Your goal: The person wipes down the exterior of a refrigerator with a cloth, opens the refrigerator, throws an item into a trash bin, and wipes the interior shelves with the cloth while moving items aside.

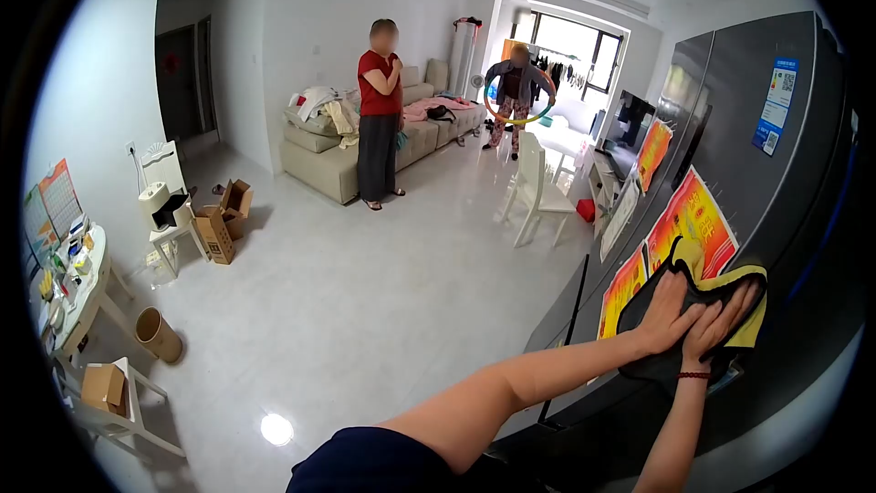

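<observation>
My left hand (669, 318) lies on a black cloth with yellow edging (652, 306), pressing it to the front of a dark grey refrigerator (757, 46). Beside it, almost touching, my right hand (721, 329) has its fingers stretched out over the same cloth; a dark red beaded bracelet circles that wrist. Both hands look flat rather than wrapped round the cloth. Just above, a red and yellow printed sheet (698, 219) is stuck to the refrigerator, partly covered by the cloth. Another bright sheet (623, 297) shows to the left.
A person in a red top (379, 82) stands by a beige sofa (319, 160). Farther back, another person holds a hula hoop (551, 96). A white chair (538, 192) stands mid-room. To the left are a cluttered table (96, 288), a brown bin (158, 335) and cardboard boxes (214, 233).
</observation>
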The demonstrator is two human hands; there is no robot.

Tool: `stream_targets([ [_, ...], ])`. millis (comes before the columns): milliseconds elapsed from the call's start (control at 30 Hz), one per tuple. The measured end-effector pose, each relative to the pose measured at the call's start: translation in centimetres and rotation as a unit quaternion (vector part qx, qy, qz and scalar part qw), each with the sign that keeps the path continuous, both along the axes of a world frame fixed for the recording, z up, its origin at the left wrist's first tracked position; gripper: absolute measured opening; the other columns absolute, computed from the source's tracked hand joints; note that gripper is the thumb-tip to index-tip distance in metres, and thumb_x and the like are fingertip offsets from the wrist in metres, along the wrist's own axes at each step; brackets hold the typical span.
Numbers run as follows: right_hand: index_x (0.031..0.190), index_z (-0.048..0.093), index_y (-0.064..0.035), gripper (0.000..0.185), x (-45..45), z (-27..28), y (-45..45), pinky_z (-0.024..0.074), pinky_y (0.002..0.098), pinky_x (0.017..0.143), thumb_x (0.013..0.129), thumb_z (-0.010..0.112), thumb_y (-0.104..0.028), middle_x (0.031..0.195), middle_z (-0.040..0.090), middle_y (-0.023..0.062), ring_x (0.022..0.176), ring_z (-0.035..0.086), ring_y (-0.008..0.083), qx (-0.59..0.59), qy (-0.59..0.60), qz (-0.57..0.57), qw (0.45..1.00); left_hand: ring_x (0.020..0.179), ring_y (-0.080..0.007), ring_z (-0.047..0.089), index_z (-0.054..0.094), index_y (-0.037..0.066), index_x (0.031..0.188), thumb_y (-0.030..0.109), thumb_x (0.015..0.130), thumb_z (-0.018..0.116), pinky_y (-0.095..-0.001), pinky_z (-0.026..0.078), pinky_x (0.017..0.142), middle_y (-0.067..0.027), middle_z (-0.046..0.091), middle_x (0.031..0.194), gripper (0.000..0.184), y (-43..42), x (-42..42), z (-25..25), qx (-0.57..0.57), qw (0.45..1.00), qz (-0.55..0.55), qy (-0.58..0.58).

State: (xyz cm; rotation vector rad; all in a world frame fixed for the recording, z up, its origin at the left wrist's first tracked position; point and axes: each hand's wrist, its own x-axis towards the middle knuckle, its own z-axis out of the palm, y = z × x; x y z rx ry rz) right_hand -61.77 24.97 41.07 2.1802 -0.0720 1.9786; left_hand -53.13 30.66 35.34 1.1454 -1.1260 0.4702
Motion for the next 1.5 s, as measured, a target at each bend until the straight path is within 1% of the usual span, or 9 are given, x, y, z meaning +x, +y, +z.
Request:
stream_targets([
  [500, 0.142, 0.032, 0.0071, 0.051, 0.1, -0.4, -0.4, 0.0239, 0.0485, 0.111, 0.100, 0.032, -0.021, 0.147, 0.029, 0.0293, 0.136, 0.031, 0.0432, -0.022, -0.017, -0.007, 1.000, 0.136, -0.0477, 0.024, 0.031, -0.015, 0.136, 0.041, 0.094, 0.047, -0.0483, 0.014, 0.114, -0.0352, 0.032, 0.141, 0.072, 0.2, 0.3, 0.0, 0.007, 0.999, -0.034, 0.001],
  [633, 0.141, 0.035, 0.0073, 0.050, 0.4, -0.1, -0.4, 0.0248, 0.0478, 0.111, 0.101, 0.034, -0.023, 0.146, 0.030, 0.0295, 0.135, 0.032, 0.0422, -0.030, -0.029, -0.017, 0.999, 0.137, -0.0458, 0.023, 0.029, -0.013, 0.139, 0.037, 0.092, 0.051, -0.0467, 0.015, 0.114, -0.0330, 0.031, 0.143, 0.071, -2.5, 0.5, -2.0, 0.064, 0.998, 0.023, 0.000],
  [833, 0.139, 0.038, 0.0050, 0.046, 0.6, -0.6, -1.1, 0.0256, 0.0448, 0.112, 0.100, 0.035, -0.019, 0.146, 0.035, 0.0257, 0.135, 0.034, 0.0381, -0.082, -0.048, -0.068, 0.993, 0.126, -0.0488, 0.034, 0.042, -0.011, 0.127, 0.043, 0.087, 0.053, -0.0531, 0.019, 0.111, -0.0323, 0.042, 0.129, 0.069, -0.7, -0.1, -0.5, 0.024, 0.999, 0.015, 0.034],
  [933, 0.142, 0.036, 0.0013, 0.050, 0.8, -0.7, -3.2, 0.0248, 0.0476, 0.113, 0.101, 0.039, -0.026, 0.146, 0.036, 0.0223, 0.137, 0.033, 0.0361, -0.139, -0.043, -0.056, 0.988, 0.131, -0.0464, 0.031, 0.041, -0.008, 0.132, 0.039, 0.086, 0.057, -0.0507, 0.018, 0.114, -0.0304, 0.037, 0.138, 0.068, -3.1, 1.0, -2.0, 0.021, 0.998, 0.055, 0.028],
  [1100, 0.143, 0.033, 0.0022, 0.046, 1.0, -1.2, -1.1, 0.0235, 0.0489, 0.113, 0.102, 0.035, -0.019, 0.148, 0.032, 0.0248, 0.138, 0.031, 0.0379, -0.051, -0.032, -0.045, 0.997, 0.135, -0.0477, 0.027, 0.037, -0.010, 0.135, 0.040, 0.091, 0.053, -0.0509, 0.016, 0.115, -0.0313, 0.036, 0.140, 0.069, -0.8, 1.1, -1.5, 0.062, 0.998, -0.007, 0.018],
  [1167, 0.143, 0.033, 0.0029, 0.047, 0.6, -1.6, -2.5, 0.0232, 0.0498, 0.113, 0.102, 0.034, -0.020, 0.148, 0.032, 0.0254, 0.138, 0.030, 0.0389, -0.076, -0.038, -0.088, 0.992, 0.134, -0.0488, 0.026, 0.037, -0.011, 0.135, 0.038, 0.092, 0.052, -0.0524, 0.016, 0.114, -0.0322, 0.035, 0.140, 0.067, -3.0, 0.3, -2.5, 0.066, 0.997, 0.023, 0.036],
  [1200, 0.143, 0.034, 0.0030, 0.048, 2.2, -1.3, -1.1, 0.0224, 0.0504, 0.113, 0.102, 0.033, -0.023, 0.148, 0.032, 0.0256, 0.138, 0.029, 0.0393, -0.073, -0.043, -0.047, 0.995, 0.134, -0.0490, 0.026, 0.036, -0.012, 0.135, 0.038, 0.092, 0.051, -0.0524, 0.016, 0.114, -0.0330, 0.034, 0.140, 0.067, -1.3, 1.7, -2.5, -0.022, 0.995, 0.093, -0.015],
  [1300, 0.144, 0.033, 0.0025, 0.051, 1.2, -0.3, -0.3, 0.0211, 0.0499, 0.113, 0.102, 0.031, -0.026, 0.148, 0.030, 0.0254, 0.138, 0.029, 0.0399, -0.084, -0.040, -0.068, 0.993, 0.133, -0.0492, 0.028, 0.036, -0.013, 0.134, 0.040, 0.092, 0.050, -0.0513, 0.015, 0.114, -0.0342, 0.035, 0.138, 0.069, 0.2, 0.7, -0.7, 0.071, 0.997, 0.030, 0.019],
  [1500, 0.144, 0.031, 0.0041, 0.052, 0.5, -0.1, 0.8, 0.0223, 0.0486, 0.112, 0.101, 0.031, -0.026, 0.149, 0.028, 0.0267, 0.138, 0.028, 0.0404, -0.020, -0.030, -0.021, 0.999, 0.133, -0.0497, 0.026, 0.035, -0.015, 0.131, 0.040, 0.092, 0.048, -0.0521, 0.012, 0.114, -0.0362, 0.035, 0.136, 0.069, 1.7, -0.1, 0.7, 0.028, 0.999, -0.029, 0.018],
])
